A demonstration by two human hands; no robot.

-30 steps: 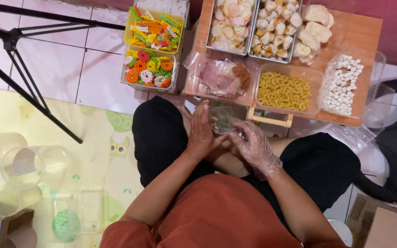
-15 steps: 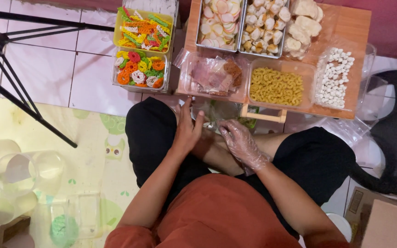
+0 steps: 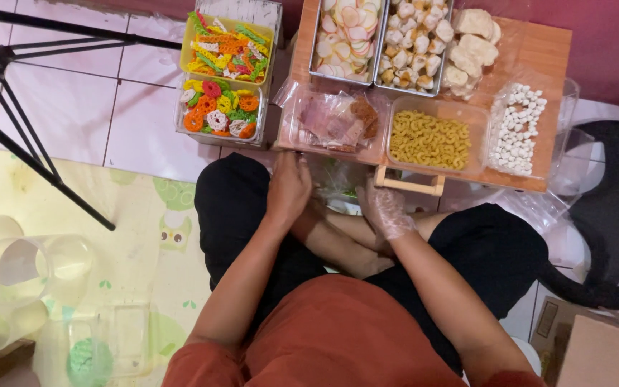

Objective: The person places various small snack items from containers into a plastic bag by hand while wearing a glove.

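below, under the near edge of the low wooden table, a clear plastic bag, crumpled and glossy, faint green showing through. left hand bare, fingers together, pressed on the bag's left side. right hand in a thin clear glove, fingers curled toward the bag's right side; actual pinch impossible to tell. just above on the table edge, a tub of yellow macaroni.

The clear plastic bag between the left hand and the gloved right hand is partly hidden under the edge of the wooden table, and its contents cannot be made out, perhaps something green. Both hands' fingertips are tucked out of sight there. The top edge cuts off the metal trays.
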